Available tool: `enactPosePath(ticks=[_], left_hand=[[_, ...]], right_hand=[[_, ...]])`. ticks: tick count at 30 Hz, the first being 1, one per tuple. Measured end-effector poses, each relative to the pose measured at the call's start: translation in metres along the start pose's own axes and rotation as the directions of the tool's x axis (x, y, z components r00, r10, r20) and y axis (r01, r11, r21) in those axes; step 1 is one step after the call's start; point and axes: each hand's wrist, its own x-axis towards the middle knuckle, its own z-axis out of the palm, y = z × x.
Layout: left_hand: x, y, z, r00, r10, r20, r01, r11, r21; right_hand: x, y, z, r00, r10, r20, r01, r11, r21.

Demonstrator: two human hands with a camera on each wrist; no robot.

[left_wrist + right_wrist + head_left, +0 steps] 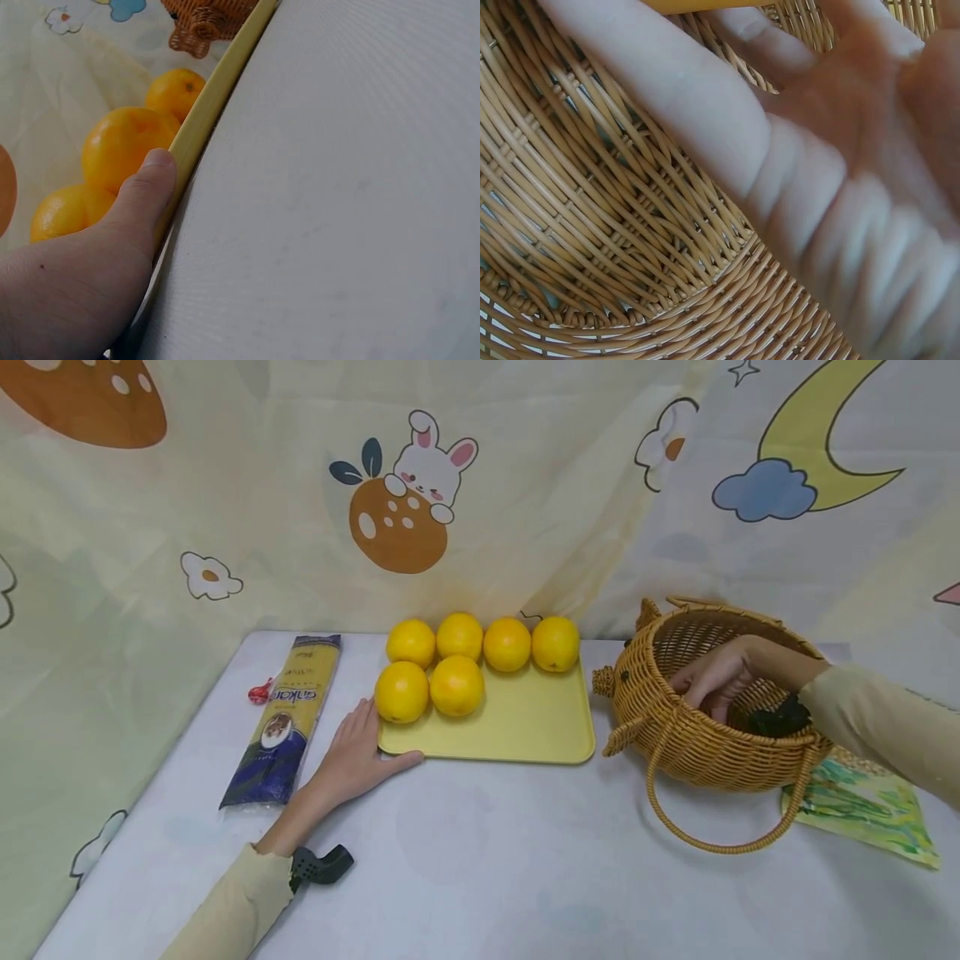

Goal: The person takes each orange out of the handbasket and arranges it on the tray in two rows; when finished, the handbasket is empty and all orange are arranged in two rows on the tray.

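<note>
My left hand (358, 758) lies at the near left corner of a yellow tray (517, 722), fingers straight along its side. The thumb (150, 180) rests on the tray's front edge in the left wrist view. Several oranges (458, 686) sit on the tray, toward its back and left. On the right, my right hand (716, 677) reaches down into a tilted wicker basket (712, 760) with an animal's snout. A rounded orange-yellow edge (712, 4) shows beyond its fingers in the right wrist view. The fingertips are hidden, so I cannot tell whether they hold it.
A blue and yellow pasta packet (281, 727) lies left of the tray, with a small red wrapped thing (260, 692) beside it. A green and yellow printed packet (862, 806) is partly under the basket. A patterned cloth (525, 527) hangs behind the table.
</note>
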Motion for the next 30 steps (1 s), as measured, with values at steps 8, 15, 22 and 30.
enactPosePath(ticks=[8,15,22,30], left_hand=[[-0.001,-0.002,0.0,1.0,-0.001,0.006,0.001,1.0,0.0],[0.001,-0.001,0.001,1.0,0.0,0.006,0.0,1.0,0.004],[0.002,0.0,0.002,1.0,0.004,0.014,-0.004,1.0,0.007],[0.003,-0.001,0.001,1.0,0.007,0.003,-0.007,1.0,0.004]], right_hand=[[-0.003,-0.004,-0.001,0.999,0.009,-0.049,-0.009,1.0,-0.008],[-0.01,-0.005,0.0,0.999,-0.037,-0.038,0.036,0.999,-0.027],[-0.027,-0.008,0.006,0.981,-0.083,-0.173,0.06,0.989,-0.135],[-0.046,-0.012,0.013,0.922,-0.148,-0.359,0.078,0.976,-0.202]])
